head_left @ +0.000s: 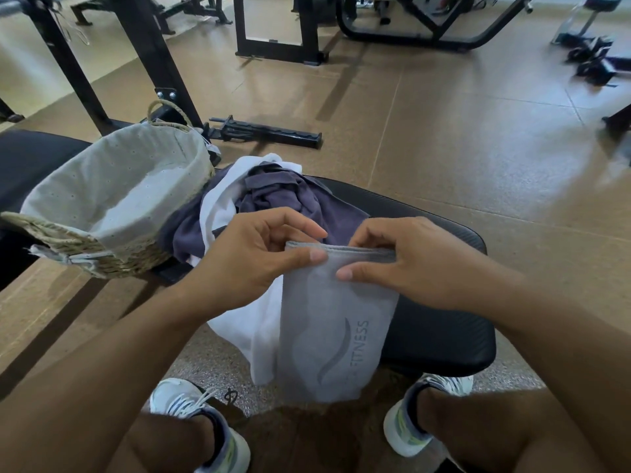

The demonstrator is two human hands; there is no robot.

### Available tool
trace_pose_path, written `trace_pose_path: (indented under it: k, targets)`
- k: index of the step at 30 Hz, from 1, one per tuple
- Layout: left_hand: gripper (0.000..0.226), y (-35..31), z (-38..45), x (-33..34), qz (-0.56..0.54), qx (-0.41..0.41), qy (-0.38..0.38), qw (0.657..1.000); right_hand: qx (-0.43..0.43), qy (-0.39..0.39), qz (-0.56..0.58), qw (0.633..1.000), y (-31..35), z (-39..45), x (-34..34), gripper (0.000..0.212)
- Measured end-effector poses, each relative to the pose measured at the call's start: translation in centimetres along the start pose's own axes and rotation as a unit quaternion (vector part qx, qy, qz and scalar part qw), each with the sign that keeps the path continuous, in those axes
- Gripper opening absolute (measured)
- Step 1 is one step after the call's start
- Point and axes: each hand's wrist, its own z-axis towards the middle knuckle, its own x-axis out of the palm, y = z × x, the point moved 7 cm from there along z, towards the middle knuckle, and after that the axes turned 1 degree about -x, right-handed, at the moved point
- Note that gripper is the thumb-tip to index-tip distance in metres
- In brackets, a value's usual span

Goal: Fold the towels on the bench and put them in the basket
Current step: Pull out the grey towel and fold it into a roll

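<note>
Soft matt cloth towel (pixel 333 322), woven basket (pixel 68 240)

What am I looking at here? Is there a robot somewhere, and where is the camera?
No robot: this is a person at work, filmed by one wide-angle camera worn on their head, looking down at their own arms, knees and shoes. The left hand and right hand each pinch the top edge of a grey towel printed with the word FITNESS, which hangs down in front of a black padded bench. On the bench lie a crumpled purple towel and a white towel, not yet folded. Beside them on the left stands a woven basket with a cloth lining, where the folded towels go. Gym machines stand behind.
</note>
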Motion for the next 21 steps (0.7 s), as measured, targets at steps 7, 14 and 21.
trace_pose_path:
  k: [7,14,21]
  targets:
    - [0.040,1.8,0.3,1.8,-0.021,-0.053,0.025,0.998,-0.010,-0.045,-0.009,0.999,0.6,0.5,-0.7,0.028]
    - [0.021,5.8,-0.1,4.8,0.117,-0.144,0.090,0.978,0.061,-0.243,0.127,0.960,-4.3,1.0,-7.7,0.020]
    - [0.026,6.7,-0.3,5.0,0.080,-0.222,0.199,0.951,0.190,-0.348,0.119,0.910,-11.5,0.1,-10.8,0.021]
